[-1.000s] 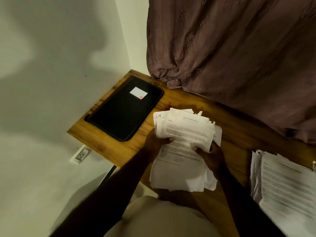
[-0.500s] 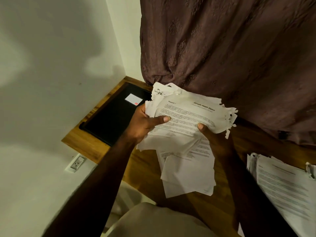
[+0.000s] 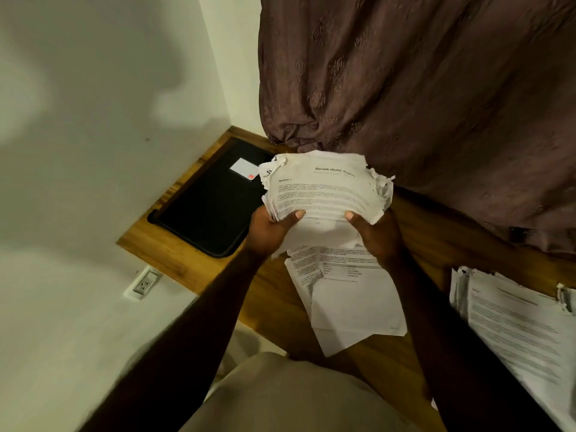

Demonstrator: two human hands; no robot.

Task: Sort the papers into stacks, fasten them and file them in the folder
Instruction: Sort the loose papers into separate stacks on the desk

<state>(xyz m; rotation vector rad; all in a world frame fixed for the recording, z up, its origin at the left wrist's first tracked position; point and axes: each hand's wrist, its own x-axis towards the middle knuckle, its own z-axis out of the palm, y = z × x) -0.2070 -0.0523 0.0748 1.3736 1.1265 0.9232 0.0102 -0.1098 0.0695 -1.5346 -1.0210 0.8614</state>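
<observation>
I hold a thick bundle of printed papers [image 3: 324,188] with ragged edges above the wooden desk [image 3: 436,232]. My left hand [image 3: 268,229] grips its lower left side, thumb on top. At the lower right side my right hand [image 3: 374,235] grips it the same way. A few loose sheets [image 3: 352,307] lie flat on the desk under my hands. A closed black folder [image 3: 208,210] with a small white label lies at the desk's far left corner. Another stack of papers [image 3: 517,319] with a clip at its right edge lies on the desk at the right.
A brown curtain [image 3: 420,88] hangs behind the desk and reaches its back edge. The white wall [image 3: 93,120] runs along the desk's left side, with a power socket [image 3: 143,283] below the desk's edge. My lap shows at the bottom.
Both hands lifted the bundle off the desk and squared it. Some sheets stayed lying on the desk below. The view has shifted slightly.
</observation>
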